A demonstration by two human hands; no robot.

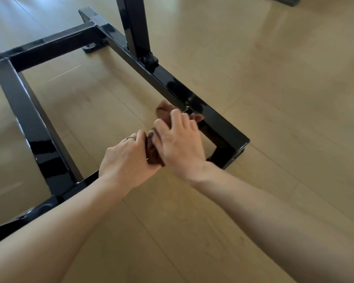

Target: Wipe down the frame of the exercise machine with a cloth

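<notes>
The exercise machine's glossy black steel frame (217,117) lies low on the floor, with a long base rail running from upper left to lower right and an upright post rising from it. A brown cloth (164,111) is bunched between both my hands, just left of the rail's near end. My right hand (180,139) grips the cloth from above, fingers curled over it close to the rail. My left hand (127,158), with a ring on one finger, holds the cloth's lower end. Much of the cloth is hidden under my hands.
A second black rail (29,123) runs down the left, joined by a cross bar (49,45) at the back and another under my left forearm. Light wooden floor (274,99) surrounds the frame. A dark object (284,0) sits at the top right edge.
</notes>
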